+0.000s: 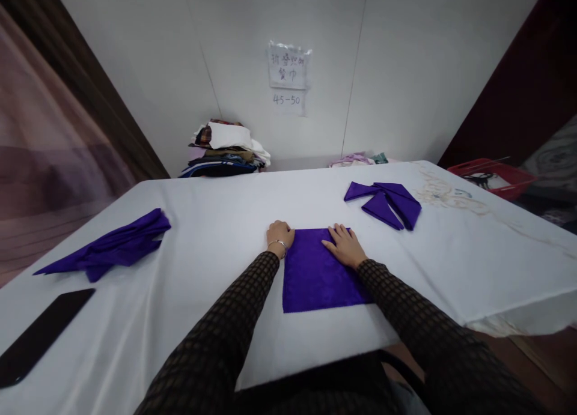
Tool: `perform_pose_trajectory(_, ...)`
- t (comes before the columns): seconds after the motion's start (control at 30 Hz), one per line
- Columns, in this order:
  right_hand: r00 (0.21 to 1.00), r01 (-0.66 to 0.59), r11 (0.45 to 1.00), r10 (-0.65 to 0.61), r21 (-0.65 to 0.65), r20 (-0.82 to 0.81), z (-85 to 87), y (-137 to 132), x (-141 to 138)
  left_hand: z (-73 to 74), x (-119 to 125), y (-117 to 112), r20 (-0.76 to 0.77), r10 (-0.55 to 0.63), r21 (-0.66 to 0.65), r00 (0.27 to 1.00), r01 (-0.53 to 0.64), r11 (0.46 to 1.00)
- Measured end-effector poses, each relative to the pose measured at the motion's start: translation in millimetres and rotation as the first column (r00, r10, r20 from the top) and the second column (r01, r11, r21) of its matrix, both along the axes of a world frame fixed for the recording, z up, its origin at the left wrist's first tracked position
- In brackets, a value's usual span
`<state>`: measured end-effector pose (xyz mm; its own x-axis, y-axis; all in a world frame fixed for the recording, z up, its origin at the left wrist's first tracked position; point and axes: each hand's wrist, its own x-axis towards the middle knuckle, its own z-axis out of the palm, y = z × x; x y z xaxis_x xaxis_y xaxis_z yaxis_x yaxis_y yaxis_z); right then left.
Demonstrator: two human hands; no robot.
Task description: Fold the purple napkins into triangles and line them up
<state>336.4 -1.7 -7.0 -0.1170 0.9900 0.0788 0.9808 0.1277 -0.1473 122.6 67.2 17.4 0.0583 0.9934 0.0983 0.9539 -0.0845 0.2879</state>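
Note:
A purple cloth napkin (318, 274), folded into a flat rectangle, lies on the white tablecloth (216, 223) right in front of me. My left hand (279, 235) rests curled at the napkin's far left corner, its fingers closed and pressing down at the edge. My right hand (343, 244) lies flat on the far right part of the napkin, fingers stretched out. Both arms wear dark checked sleeves, and a bracelet sits on my left wrist.
A loose pile of purple napkins (112, 247) lies at the left. A folded purple napkin shape (385, 202) sits at the far right. A black phone (38, 334) lies near the left front edge. Stacked clothes (225, 151) lean against the wall; a red basket (493, 176) stands at the right.

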Motion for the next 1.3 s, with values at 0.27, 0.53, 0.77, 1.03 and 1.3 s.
perform_pose_trajectory(0.27,1.000,-0.002,1.000,0.002,0.013,-0.001,0.8,0,-1,5.7,-3,-5,-0.021,0.050,0.041,0.999,-0.049,0.998)
perform_pose_trajectory(0.53,1.000,0.008,1.000,-0.008,-0.002,0.008,1.6,0,-2,-9.5,28,-20,-0.122,-0.526,-0.030,0.842,0.526,0.850)
perform_pose_trajectory(0.77,1.000,0.013,1.000,-0.013,-0.017,-0.012,4.2,2,-2,-14.5,28,-22,-0.160,-0.506,-0.131,0.847,0.490,0.862)
perform_pose_trajectory(1.03,0.997,0.064,0.993,-0.068,-0.102,-0.044,11.2,3,16,-16.0,29,-21,-0.157,-0.504,-0.117,0.849,0.490,0.864)
perform_pose_trajectory(1.3,0.989,0.046,0.992,-0.063,-0.120,-0.136,8.2,-25,50,-19.5,27,-19,-0.149,-0.505,-0.118,0.850,0.492,0.862)
